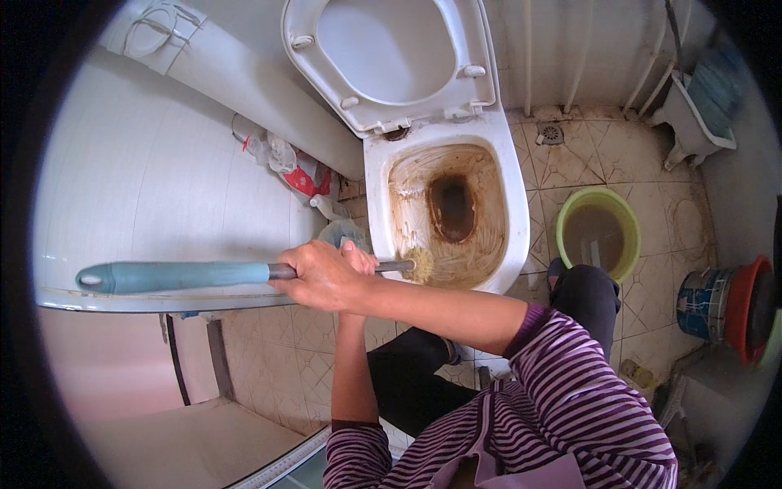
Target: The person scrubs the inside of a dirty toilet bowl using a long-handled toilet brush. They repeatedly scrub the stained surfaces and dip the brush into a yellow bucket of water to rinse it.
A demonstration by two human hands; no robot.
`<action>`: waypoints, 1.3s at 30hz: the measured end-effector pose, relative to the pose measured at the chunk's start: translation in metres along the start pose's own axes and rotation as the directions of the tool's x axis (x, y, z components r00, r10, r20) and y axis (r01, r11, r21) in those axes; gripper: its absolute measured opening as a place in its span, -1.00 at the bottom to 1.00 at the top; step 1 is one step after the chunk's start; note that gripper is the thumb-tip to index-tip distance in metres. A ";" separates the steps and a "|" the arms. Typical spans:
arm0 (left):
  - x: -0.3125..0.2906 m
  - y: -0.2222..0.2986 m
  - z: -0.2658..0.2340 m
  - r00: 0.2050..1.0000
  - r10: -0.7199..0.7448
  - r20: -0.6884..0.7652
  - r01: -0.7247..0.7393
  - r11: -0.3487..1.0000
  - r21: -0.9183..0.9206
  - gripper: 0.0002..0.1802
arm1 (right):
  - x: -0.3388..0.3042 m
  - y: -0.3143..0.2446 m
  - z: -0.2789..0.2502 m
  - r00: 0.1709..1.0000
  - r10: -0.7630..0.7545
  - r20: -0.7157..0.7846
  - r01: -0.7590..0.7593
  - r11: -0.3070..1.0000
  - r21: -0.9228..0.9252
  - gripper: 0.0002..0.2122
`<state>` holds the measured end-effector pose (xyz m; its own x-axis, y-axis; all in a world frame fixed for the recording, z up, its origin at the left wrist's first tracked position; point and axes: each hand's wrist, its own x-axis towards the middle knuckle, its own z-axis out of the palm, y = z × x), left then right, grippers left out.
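I have both my right hand (319, 277) and left hand (357, 259) clenched on the toilet brush (244, 273), bristles just beyond them pressing the stained toilet bowl (446, 213) rim for scrubbing leverage.

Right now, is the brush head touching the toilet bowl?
Touching. The head view shows the brush head pressed against the stained inner wall of the toilet bowl at its near rim, with no gap; both hands grip the handle.
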<state>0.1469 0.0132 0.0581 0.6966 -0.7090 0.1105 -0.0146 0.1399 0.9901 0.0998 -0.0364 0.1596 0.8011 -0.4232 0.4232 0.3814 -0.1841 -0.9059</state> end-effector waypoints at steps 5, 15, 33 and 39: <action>0.057 -0.006 -0.021 0.993 0.115 -0.031 -0.112 0.990 0.087 -0.47 | 0.038 0.016 0.005 0.963 -0.232 -0.137 0.213 0.968 -0.135 -0.80; 0.017 -0.029 -0.015 0.989 0.149 0.009 -0.148 0.979 0.143 -0.47 | -0.009 0.028 0.007 0.983 -0.176 -0.046 0.169 0.978 -0.126 -0.85; 0.054 -0.034 -0.012 0.962 0.272 0.009 -0.271 0.956 0.111 -0.58 | 0.019 0.055 0.002 0.883 -0.465 -0.067 0.435 0.863 -0.257 -0.75; 0.046 -0.039 0.001 0.964 0.265 0.026 -0.265 0.942 0.206 -0.57 | 0.003 0.076 0.000 0.855 -0.518 0.035 0.508 0.822 -0.258 -0.92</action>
<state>0.1785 -0.0253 0.0250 0.6491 -0.6639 0.3714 -0.3464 0.1767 0.9213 0.1305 -0.0518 0.0920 0.5033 -0.2354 0.8315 0.6016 -0.5953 -0.5327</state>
